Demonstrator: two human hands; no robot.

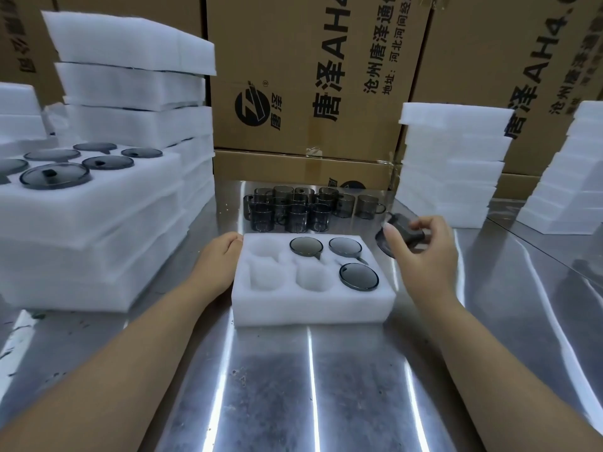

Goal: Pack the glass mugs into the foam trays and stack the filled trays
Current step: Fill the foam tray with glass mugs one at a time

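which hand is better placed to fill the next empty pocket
Right. The right hand grips a mug beside the foam tray; the left hand rests against its left edge, holding no mug.

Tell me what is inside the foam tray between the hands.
Three mugs sit in the foam tray; three pockets are empty. The foam hides the mugs' sides.

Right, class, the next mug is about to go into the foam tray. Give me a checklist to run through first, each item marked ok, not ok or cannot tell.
1. Right hand grips the mug: ok.
2. Left hand steadies the foam tray at its left edge: ok.
3. A pocket is free: front middle pocket is empty: ok.
4. Held mug turned like the seated mugs: cannot tell, blurred.
5. Tray full, ready for stacking: not ok, three pockets empty.
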